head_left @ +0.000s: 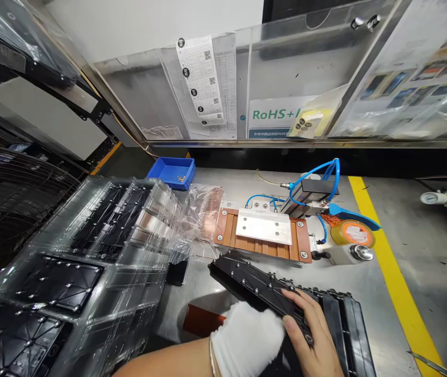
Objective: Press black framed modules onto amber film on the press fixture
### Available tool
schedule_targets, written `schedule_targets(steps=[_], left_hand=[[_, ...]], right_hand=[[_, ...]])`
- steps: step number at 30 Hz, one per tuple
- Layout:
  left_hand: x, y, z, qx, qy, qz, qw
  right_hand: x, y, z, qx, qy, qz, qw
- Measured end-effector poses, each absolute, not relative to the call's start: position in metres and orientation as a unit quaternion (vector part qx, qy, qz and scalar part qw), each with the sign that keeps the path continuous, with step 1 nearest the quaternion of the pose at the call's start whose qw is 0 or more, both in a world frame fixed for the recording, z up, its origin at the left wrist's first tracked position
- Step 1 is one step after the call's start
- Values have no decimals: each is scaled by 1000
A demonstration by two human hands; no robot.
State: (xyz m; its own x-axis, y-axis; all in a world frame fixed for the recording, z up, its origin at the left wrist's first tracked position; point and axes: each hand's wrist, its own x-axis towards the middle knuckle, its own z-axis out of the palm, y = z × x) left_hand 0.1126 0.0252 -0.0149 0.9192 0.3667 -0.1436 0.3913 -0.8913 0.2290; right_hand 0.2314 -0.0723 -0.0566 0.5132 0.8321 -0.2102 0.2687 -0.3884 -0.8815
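1. Far left: clear plastic trays [123,277] with black molded parts [58,283] in their compartments.
2. Blue bin [171,174] past the trays, small bits inside. Dark flat item [176,272] just right of the trays, clear bag [197,209] between trays and fixture.
3. Reddish-brown piece [203,319] flat on the bench [192,296], near my left wrist.
4. Left hand [249,340], white glove, against the near side of the black panel. Fingers hidden, can't tell apart or together.
5. Black panel [252,277], studded with round bosses, tilted in front of the fixture, in my right hand.
6. Fixture [263,233]: brown base, silver plate on top, blue air lines at the back and right.
7. Right hand [315,330], bare, fingers and thumb clamped on the panel's right end.
8. More black parts [345,319] on the bench, right of that hand.
9. Tape roll [352,233] right of the fixture, then yellow stripe [396,283].
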Motion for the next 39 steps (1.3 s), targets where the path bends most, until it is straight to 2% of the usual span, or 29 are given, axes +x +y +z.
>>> schedule_targets(steps=[4,8,13,17,21,27,34,39], left_hand=[[104,43,-6,965,209,-56,145],[89,73,7,941,259,-146,163],[70,99,2,927,299,-195,112],[65,102,-3,932,285,-206,86],[67,92,-6,938,265,-204,93],[79,72,-17,932,268,-201,139],[100,35,-23,930,263,-88,241],[85,60,-15,927,244,-83,274]], right_hand=[[233,-76,-54,-767,-344,321,436],[247,-87,-60,-766,-340,370,401],[256,-92,-64,-764,-328,390,394],[243,-80,-54,-763,-282,381,438],[231,-73,-48,-756,-230,387,475],[229,-81,-70,-734,-256,447,443],[215,-71,-72,-726,-310,397,469],[234,-73,-67,-739,-328,390,441]])
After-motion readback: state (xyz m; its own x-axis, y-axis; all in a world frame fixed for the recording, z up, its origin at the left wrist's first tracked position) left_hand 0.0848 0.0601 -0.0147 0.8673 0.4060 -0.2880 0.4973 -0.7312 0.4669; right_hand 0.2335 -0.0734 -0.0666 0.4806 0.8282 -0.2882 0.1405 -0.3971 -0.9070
